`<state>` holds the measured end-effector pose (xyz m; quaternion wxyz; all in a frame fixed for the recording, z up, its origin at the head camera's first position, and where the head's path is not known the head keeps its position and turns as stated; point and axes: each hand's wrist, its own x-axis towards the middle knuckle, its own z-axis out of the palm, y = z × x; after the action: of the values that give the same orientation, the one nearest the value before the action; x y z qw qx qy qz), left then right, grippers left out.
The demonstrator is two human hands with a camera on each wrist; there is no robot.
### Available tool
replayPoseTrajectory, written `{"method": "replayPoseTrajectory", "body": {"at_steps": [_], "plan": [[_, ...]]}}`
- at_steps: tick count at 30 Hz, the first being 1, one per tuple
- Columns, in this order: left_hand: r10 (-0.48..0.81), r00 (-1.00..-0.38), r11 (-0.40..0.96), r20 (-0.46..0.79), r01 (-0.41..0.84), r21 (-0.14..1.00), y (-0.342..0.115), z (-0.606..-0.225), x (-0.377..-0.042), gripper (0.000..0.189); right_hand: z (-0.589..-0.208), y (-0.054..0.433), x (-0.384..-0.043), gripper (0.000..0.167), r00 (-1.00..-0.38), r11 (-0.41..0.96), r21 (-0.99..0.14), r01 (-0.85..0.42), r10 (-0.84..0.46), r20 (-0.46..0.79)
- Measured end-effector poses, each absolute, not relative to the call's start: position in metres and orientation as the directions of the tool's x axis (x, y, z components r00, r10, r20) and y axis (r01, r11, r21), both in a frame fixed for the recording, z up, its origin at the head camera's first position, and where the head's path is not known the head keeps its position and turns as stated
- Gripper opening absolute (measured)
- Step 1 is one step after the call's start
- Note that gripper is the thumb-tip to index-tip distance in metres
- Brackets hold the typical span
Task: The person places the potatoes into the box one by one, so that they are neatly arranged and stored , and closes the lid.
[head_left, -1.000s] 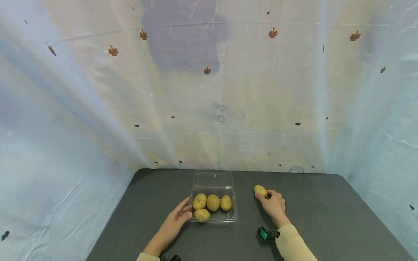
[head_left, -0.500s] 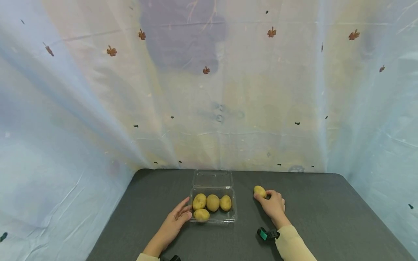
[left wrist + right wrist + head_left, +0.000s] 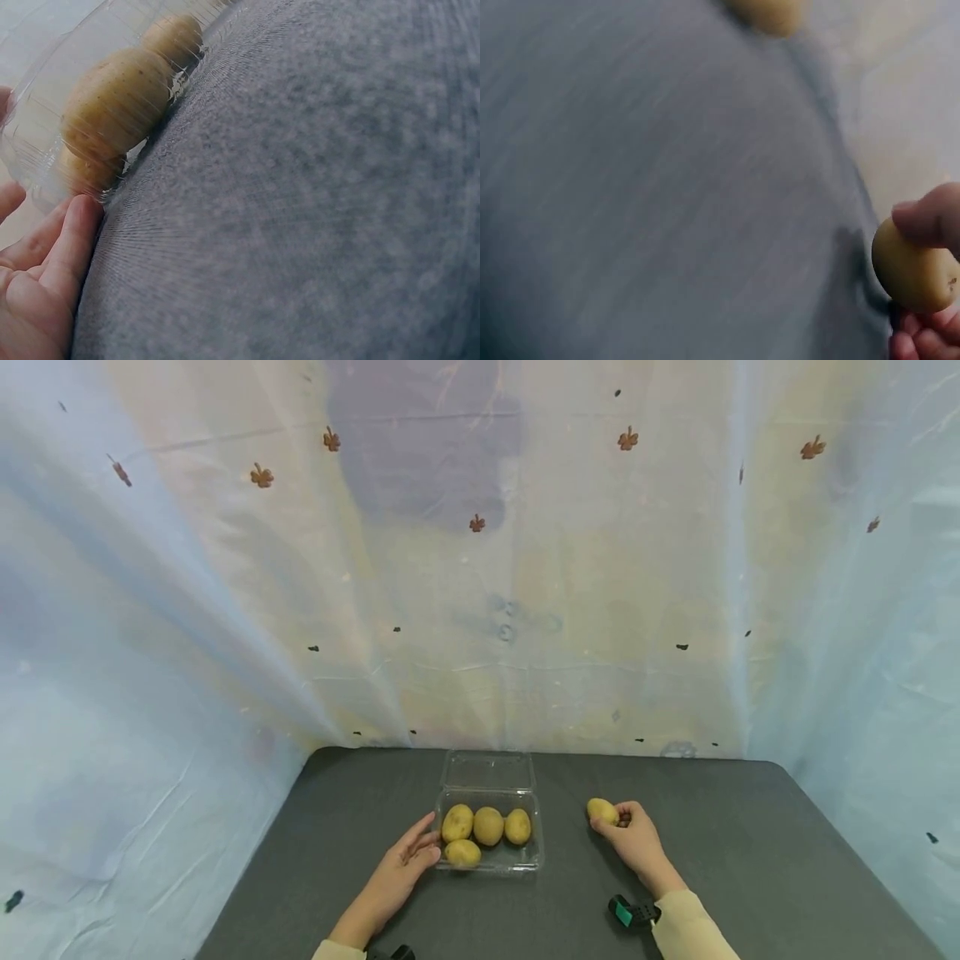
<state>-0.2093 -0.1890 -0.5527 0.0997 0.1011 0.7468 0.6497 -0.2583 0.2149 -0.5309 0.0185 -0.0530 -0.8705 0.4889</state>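
Observation:
A clear plastic hinged container [image 3: 517, 860] stands on the dark table with its lid [image 3: 489, 770] folded back. Several yellow potatoes [image 3: 488, 827] lie inside it. My left hand [image 3: 397, 878] rests against the container's left side with its fingers loosely extended; in the left wrist view, a fingertip [image 3: 82, 214] meets the clear wall beside the potatoes [image 3: 116, 101]. To the right of the container, my right hand [image 3: 637, 842] grips a single potato [image 3: 602, 812] between thumb and fingers. The right wrist view shows this potato [image 3: 911, 270] with the thumb over its upper side.
The dark grey table [image 3: 360, 797] reaches back to a pale patterned curtain [image 3: 570, 568], which also hangs along both sides. A blurred potato [image 3: 769, 13] appears at the top of the right wrist view.
My right hand has shifted slightly rightward and toward me, carrying the gripped potato with it. The left hand and the container have stayed in place.

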Motion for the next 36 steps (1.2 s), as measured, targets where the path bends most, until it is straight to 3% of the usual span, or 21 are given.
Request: {"method": "replayPoseTrajectory", "body": {"at_steps": [5, 9, 22, 36], "plan": [[0.28, -0.959, 0.144, -0.035, 0.006, 0.99, -0.19, -0.553, -0.21, 0.063, -0.535, 0.218, -0.251, 0.041, -0.994, 0.591, -0.806, -0.023, 0.073, 0.081], [0.28, -0.959, 0.141, -0.04, -0.001, 0.99, -0.19, -0.553, -0.209, 0.063, -0.528, 0.215, -0.248, 0.045, -0.994, 0.624, -0.781, -0.034, 0.063, 0.094], [0.274, -0.961, 0.136, -0.031, 0.007, 0.991, -0.189, -0.552, -0.209, 0.063, -0.482, 0.17, -0.234, 0.05, -0.986, 0.571, -0.807, -0.148, -0.018, 0.168], [0.272, -0.962, 0.154, -0.031, 0.012, 0.988, -0.19, -0.552, -0.209, 0.064, -0.484, 0.128, -0.224, 0.039, -0.965, 0.551, -0.794, -0.257, -0.187, 0.183]]}}
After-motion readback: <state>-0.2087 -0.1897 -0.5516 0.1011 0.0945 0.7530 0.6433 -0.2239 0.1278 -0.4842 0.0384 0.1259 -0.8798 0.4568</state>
